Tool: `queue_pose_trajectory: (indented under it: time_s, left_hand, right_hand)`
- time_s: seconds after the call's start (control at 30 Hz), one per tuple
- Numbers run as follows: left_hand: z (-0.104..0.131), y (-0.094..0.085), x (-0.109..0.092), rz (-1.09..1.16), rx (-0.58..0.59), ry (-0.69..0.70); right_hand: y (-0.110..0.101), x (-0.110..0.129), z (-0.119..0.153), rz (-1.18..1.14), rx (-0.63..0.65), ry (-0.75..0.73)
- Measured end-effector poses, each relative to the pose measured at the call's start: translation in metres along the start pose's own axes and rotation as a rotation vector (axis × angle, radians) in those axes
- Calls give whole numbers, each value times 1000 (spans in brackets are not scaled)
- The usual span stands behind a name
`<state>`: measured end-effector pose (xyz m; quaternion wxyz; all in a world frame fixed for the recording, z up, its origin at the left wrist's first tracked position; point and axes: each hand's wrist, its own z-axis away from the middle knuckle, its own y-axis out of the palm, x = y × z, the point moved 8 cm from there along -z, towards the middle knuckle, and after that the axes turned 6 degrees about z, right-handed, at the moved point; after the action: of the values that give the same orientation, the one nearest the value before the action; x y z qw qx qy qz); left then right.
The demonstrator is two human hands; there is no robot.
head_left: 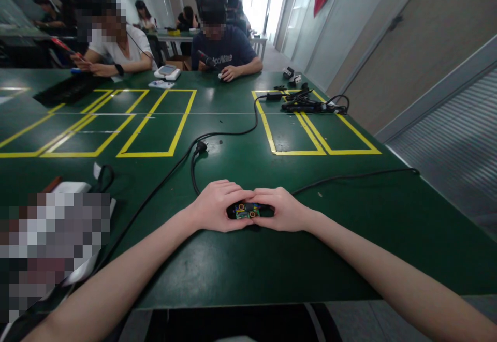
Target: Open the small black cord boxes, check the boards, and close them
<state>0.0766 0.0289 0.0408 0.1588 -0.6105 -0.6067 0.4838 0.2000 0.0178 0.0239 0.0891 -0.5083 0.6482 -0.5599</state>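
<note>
Both my hands are closed around one small black device with an open top, held close above the green table (186, 274). Inside it shows a circuit board (247, 210) with copper-coloured coils and small coloured parts. My left hand (217, 206) grips the left end and my right hand (283, 208) the right end, their fingertips meeting in the middle. Behind my left hand a black cable rises to a plug (201, 148). From behind my right hand another black cable (349, 177) runs to the table's right edge. My fingers hide most of the casing.
A long black cable (229, 134) crosses the table to a heap of black cables and adapters (310, 104). Yellow tape (174, 124) marks rectangles. At left lies a blurred flat item (54, 243). Two people sit opposite, near a white device (167, 72).
</note>
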Motion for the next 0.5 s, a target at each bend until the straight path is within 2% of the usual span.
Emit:
queue_pose_trajectory:
  time_s: [0.17,0.3,0.5]
  left_hand:
    - [2,4,12,-19,74,-119]
    - [3,5,16,-45,75,-164]
    - [3,7,21,-86,50,-262]
  right_hand:
    - [-9,-11,4,65,-141,59]
    - [-16,-16,7,107,-244,115]
    - [-14,-23,5,147,-236,198]
